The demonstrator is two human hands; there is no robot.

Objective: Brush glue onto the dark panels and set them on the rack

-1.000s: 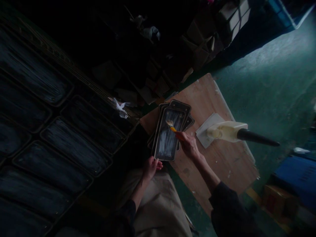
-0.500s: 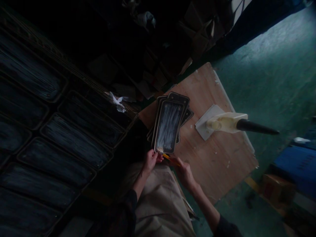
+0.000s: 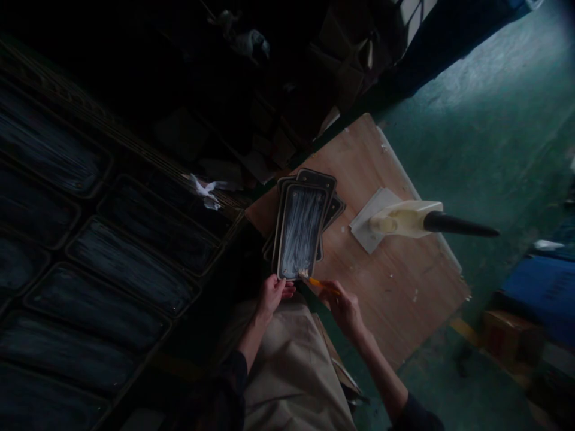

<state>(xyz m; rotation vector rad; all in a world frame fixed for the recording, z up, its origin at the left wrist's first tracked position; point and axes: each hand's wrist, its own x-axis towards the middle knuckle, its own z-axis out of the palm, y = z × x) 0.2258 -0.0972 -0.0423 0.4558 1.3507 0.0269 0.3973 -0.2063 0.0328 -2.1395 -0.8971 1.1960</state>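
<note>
My right hand [image 3: 344,305] is closed round the yellow handle of a paint brush [image 3: 318,283]. The bristles touch the near end of a dark rectangular panel [image 3: 302,230], whose face carries whitish streaks running lengthwise. At the panel's near left corner, my left hand [image 3: 273,294] grips the edge, thumb near the rim and fingers underneath. This panel lies on top of several similar dark panels [image 3: 333,211], stacked askew at the table's left edge.
On the wooden table [image 3: 417,281] stands a pale yellowish bottle [image 3: 404,220] with a long black nozzle, beside a white square piece [image 3: 369,236]. Streaked panels [image 3: 135,263] lie in rows at left. A blue box [image 3: 539,287] and a cardboard box [image 3: 512,338] sit on the green floor.
The brush has moved rightward along the panel's near end, from the left corner toward the right one. My left hand still holds the corner. The whole view has shifted slightly.
</note>
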